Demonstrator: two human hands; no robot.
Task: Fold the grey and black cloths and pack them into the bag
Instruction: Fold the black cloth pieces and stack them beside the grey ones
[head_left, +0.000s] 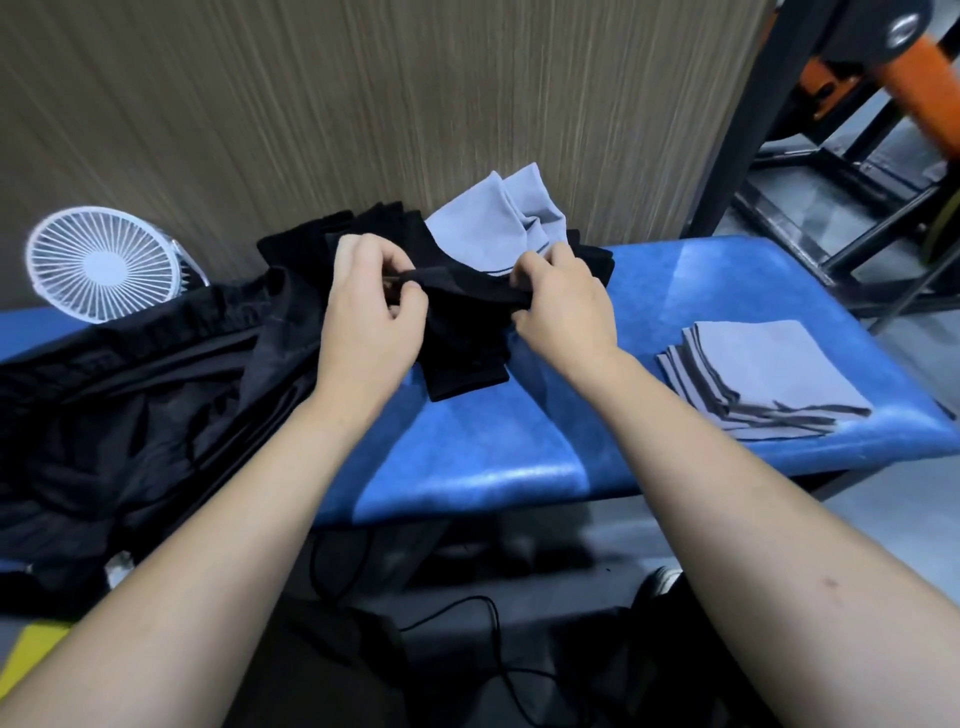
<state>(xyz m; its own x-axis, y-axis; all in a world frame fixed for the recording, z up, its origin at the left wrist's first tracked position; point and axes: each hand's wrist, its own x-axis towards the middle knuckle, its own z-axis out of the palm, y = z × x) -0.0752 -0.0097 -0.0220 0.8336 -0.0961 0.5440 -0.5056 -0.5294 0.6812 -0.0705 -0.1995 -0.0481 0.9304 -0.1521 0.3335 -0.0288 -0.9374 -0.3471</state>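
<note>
A padded blue vinyl bench (519, 447) runs across the middle of the frame, in front of a wood-grain wall. A large black fabric bag (135, 395) lies slumped over the bench's left end. Both bare forearms reach up from the bottom corners toward the frame's centre. The left hand (371, 317) and the right hand (563, 306) sit side by side, backs up, fingers curled, each pinching the top edge of a small black cloth (462, 332) that hangs down onto the bench between them. Behind the hands lies a heap of unfolded black cloths (332, 244) with a loose grey cloth (493, 223) on top. A stack of folded grey cloths (763, 379) rests at centre right. A white round fan (104, 265) stands at the left.
</note>
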